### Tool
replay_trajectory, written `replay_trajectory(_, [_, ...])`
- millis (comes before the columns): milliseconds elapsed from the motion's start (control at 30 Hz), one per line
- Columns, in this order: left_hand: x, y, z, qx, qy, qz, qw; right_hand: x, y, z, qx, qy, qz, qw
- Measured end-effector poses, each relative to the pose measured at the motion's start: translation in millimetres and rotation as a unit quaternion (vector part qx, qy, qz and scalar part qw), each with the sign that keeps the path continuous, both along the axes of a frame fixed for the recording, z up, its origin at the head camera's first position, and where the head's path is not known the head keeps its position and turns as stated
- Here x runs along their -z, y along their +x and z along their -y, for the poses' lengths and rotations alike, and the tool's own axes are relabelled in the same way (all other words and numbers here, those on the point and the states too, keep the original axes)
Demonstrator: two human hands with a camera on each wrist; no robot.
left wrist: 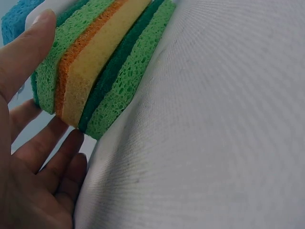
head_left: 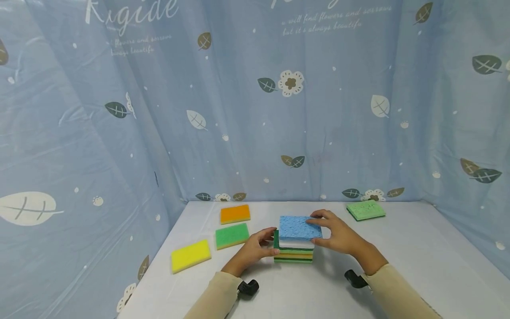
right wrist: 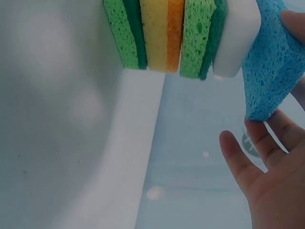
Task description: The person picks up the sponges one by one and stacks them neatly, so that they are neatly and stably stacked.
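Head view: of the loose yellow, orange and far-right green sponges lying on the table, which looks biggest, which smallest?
1. yellow sponge, largest as it looks.
2. light green sponge at far right.
3. orange sponge, smallest.

The yellow one lies nearest the camera and the other two farther back, so all three may really match in size.

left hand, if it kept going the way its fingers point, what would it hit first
Probably the sponge stack: the left hand points right with its fingertips already at the stack's left side, thumb against the green sponge. Depth is hard to judge, but nothing else lies between.
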State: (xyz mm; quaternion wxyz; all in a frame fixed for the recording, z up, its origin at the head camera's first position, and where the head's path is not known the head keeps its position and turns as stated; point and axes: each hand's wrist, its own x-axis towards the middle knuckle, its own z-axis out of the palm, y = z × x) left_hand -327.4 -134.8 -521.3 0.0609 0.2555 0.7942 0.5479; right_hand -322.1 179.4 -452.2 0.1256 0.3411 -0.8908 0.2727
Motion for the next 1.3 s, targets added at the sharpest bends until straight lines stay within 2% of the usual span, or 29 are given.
replay_trajectory(700, [-1.8, 0.7, 0, -0.024, -0.017, 0.008, 0.9996, 2.9, 2.2, 18, -0.026, -0.012, 0.022, 0.999])
replay_trajectory(1067, [-1.1, -0.4, -2, -0.019, -0.011, 0.005, 0.9997, 3.7, 3.7, 21, -0.016, -0.009, 0.020, 1.000])
replay_trajectory(1300, [1.5, -0.8, -3, -0.021, -0.010, 0.007, 0.9997, 8.7, 3.3, 20, -0.012, -0.002, 0.035, 0.999])
